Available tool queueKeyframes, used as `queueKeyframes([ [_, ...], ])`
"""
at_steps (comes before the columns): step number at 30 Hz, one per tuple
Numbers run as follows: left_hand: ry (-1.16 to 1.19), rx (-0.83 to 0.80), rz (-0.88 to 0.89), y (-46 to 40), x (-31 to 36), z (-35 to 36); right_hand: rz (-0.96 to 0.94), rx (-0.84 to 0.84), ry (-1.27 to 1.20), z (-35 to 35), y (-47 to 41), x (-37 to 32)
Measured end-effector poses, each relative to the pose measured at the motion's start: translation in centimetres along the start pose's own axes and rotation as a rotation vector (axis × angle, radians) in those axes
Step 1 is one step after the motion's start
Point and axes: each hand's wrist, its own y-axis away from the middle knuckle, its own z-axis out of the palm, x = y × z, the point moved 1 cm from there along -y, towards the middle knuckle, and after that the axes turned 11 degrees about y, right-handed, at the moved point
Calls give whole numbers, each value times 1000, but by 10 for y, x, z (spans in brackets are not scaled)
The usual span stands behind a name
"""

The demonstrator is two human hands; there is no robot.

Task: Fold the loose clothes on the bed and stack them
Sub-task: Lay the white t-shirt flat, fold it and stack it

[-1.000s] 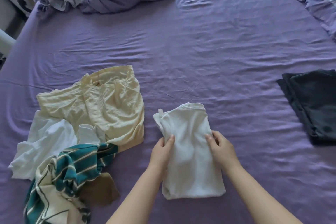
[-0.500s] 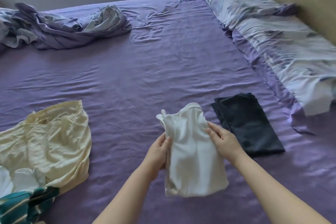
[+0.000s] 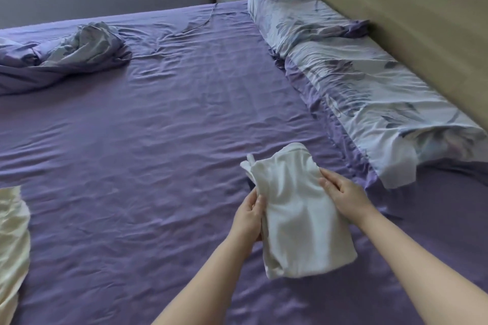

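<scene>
Carrying the folded white garment [image 3: 301, 216], at about five o'clock over the purple bed [image 3: 158, 153]: left hand [image 3: 248, 216] and right hand [image 3: 343, 195] pinch its opposite edges, fingers curled. Keep both grips level so the folds hold until set down.

Two bare forearms entering from the bottom edge, no sleeves in view up to the frame's edge, left hand [image 3: 248, 216] and right hand [image 3: 343, 192] both bare, smooth slender wrists, short fingernails, fingers partly hidden behind cloth
</scene>
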Motion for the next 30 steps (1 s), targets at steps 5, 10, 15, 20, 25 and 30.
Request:
queueKeyframes([
  [5,-113,36,-32,-35,-30,7,96,-30,54,28,-21,39],
  [10,-275,23,38,-43,-45,6,97,-116,136,49,-10,61],
  [15,-1199,210,645,-31,-44,22,109,23,189,47,-9,61],
  [20,-1656,-65,466,-45,-56,17,-220,175,508,55,1,51],
  [25,-1628,-102,312,-53,-63,-5,-132,-192,697,73,-8,75],
  [30,-1610,-123,286,-59,-75,-12,-22,-282,721,86,-12,96],
])
